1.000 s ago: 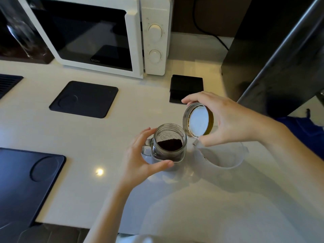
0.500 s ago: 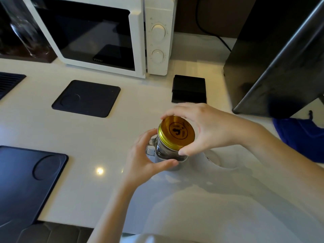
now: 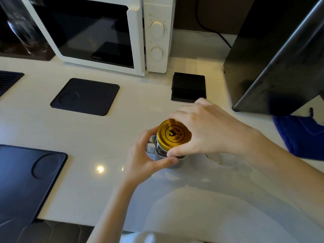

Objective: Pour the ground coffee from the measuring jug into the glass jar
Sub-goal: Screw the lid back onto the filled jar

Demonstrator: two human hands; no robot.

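On the counter, left hand (image 3: 140,155) grips glass jar (image 3: 163,151); right hand (image 3: 206,130) clasps its gold lid (image 3: 173,134).

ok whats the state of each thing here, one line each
glass jar: upright on the counter, gold lid on
gold lid: on the jar mouth, gripped at its rim
left hand: wrapped around the jar
right hand: gripping the lid
measuring jug: upright beside the jar, mostly hidden
microwave: door closed

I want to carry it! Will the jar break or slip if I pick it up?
The jar looks like glass, so it would probably break if dropped. Smooth sides may be slippery, but its side handle should help. The gold lid is on, so spills seem unlikely.
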